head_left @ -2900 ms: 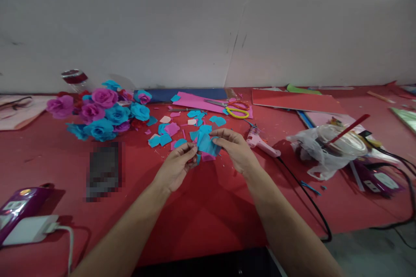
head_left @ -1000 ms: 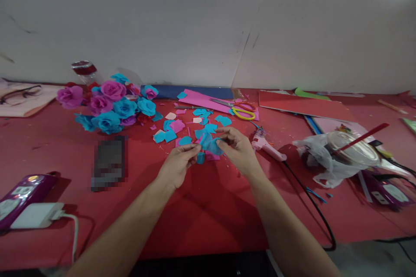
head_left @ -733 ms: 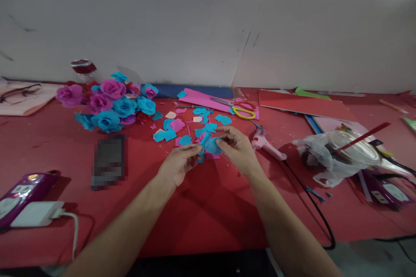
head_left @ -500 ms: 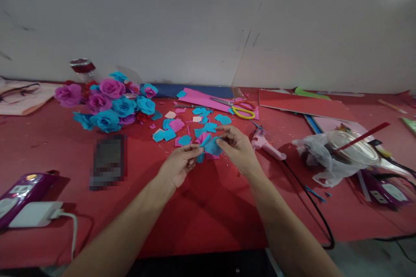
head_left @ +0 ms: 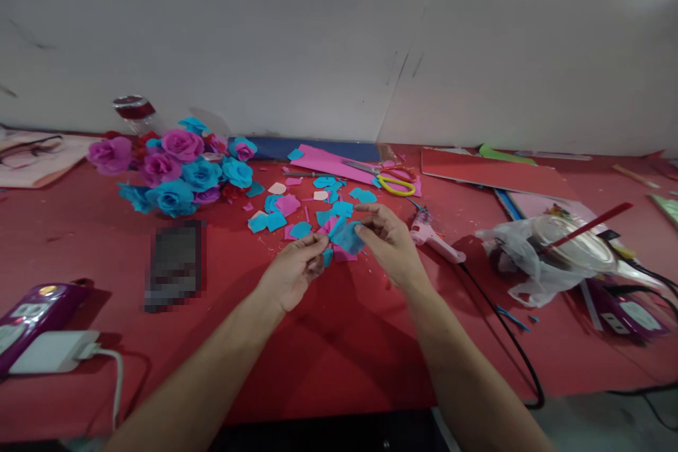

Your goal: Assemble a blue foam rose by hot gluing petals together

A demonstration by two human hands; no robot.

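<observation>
Between my two hands is a blue paper petal piece (head_left: pixel 347 236), held above the red table. My left hand (head_left: pixel 296 263) pinches its left side, where blue paper sticks out above and below the fingertips. My right hand (head_left: pixel 390 244) grips the right edge between thumb and fingers. Just beyond lie several loose blue petals (head_left: pixel 276 219) and pink petals (head_left: pixel 287 205), some partly hidden by my hands. A pink hot glue gun (head_left: pixel 437 240) rests right of my right hand, its cord running toward the front edge.
Blue, pink and red paper flowers (head_left: pixel 174 195) stand at the left behind a blurred dark rectangle (head_left: pixel 176 261). Yellow-and-orange-handled scissors (head_left: pixel 396 185) lie on a pink paper strip (head_left: pixel 323 161). A plastic bag (head_left: pixel 522 261), a round tin and a purple power strip (head_left: pixel 630 312) occupy the right.
The blue paper between my hands has turned slightly and shows more of its face. Both hands keep their pinch and have barely shifted.
</observation>
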